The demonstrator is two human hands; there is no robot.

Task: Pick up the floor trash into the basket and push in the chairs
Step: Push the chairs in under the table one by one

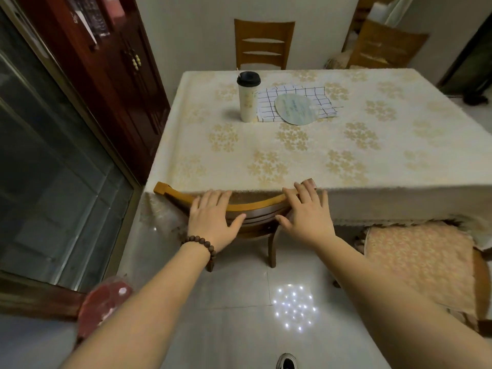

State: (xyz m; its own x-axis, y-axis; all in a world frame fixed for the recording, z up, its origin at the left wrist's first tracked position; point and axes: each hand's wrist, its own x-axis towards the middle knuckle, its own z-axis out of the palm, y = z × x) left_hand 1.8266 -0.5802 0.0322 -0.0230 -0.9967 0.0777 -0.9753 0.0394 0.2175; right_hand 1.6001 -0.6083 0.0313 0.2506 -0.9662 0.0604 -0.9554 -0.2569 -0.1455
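A wooden chair [255, 206] stands tucked under the near edge of the table [292, 145], its curved top rail touching the cloth's edge. My left hand [213, 217] lies flat on the rail's left part, fingers spread, a bead bracelet on the wrist. My right hand [308, 211] rests on the rail's right part, fingers apart and lying over the top. A second chair [415, 262] with a floral cushion stands out from the table at the right. A red basket [103, 307] sits on the floor at the lower left, partly behind my left forearm. No trash shows on the floor.
On the table stand a lidded cup [248, 97], a checked cloth [292, 102] and a round fan [295, 109]. Two more wooden chairs, one [263, 43] and another [386, 46], stand at the far side. A dark cabinet [111, 75] and a glass door [40, 169] line the left.
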